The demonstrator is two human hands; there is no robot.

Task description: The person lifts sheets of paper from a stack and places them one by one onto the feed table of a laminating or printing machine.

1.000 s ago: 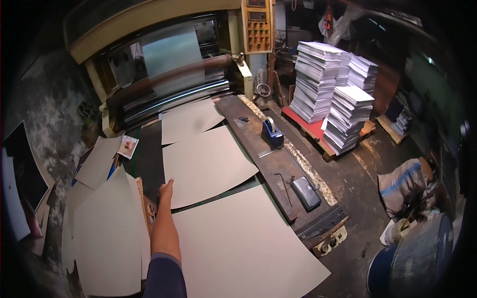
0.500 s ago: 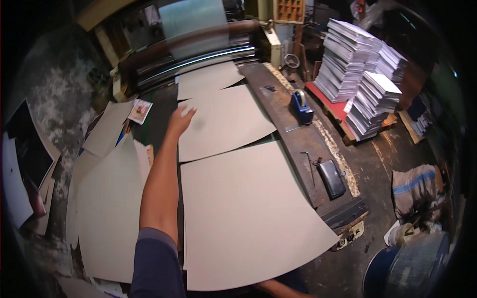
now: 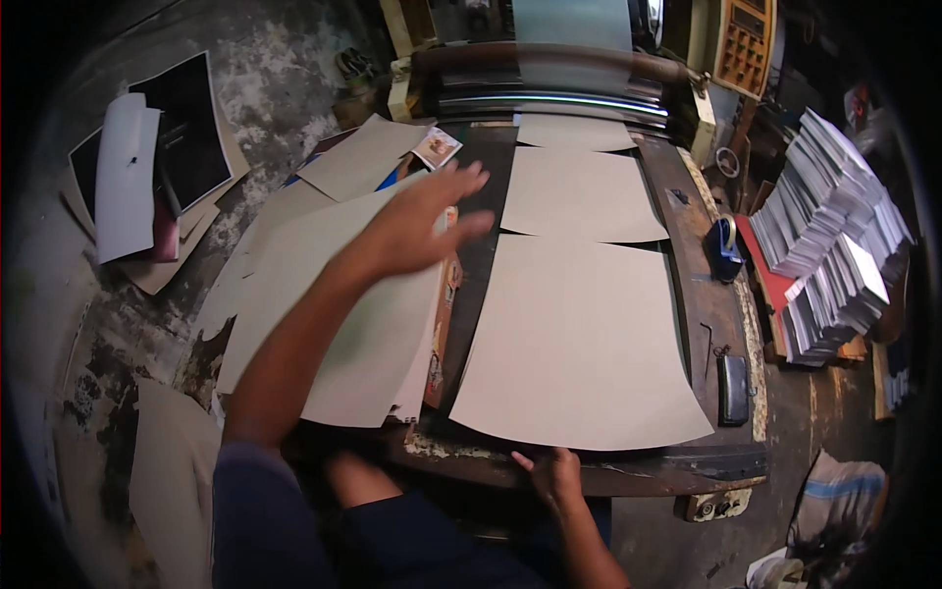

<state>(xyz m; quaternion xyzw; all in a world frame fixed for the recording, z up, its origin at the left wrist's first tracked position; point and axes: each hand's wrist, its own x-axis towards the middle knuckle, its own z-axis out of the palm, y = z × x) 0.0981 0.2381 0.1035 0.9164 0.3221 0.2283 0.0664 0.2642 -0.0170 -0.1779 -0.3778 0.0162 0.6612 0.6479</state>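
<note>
Carefully, then: keep left hand (image 3: 427, 221), fingers spread and empty in the air, low over nearest beige sheet (image 3: 579, 344) lying flat on the dark feed table (image 3: 692, 294) at about three o'clock from it. Hold right hand (image 3: 552, 474), resting on the table's near edge at six o'clock, whether pinching anything impossible to tell, steady.

Beige card sheets (image 3: 579, 344) on a dark brown worktop (image 3: 702, 294), black prints (image 3: 191, 123) left of it, white paper stacks (image 3: 834, 236) right, mottled grey floor (image 3: 285, 59)
</note>
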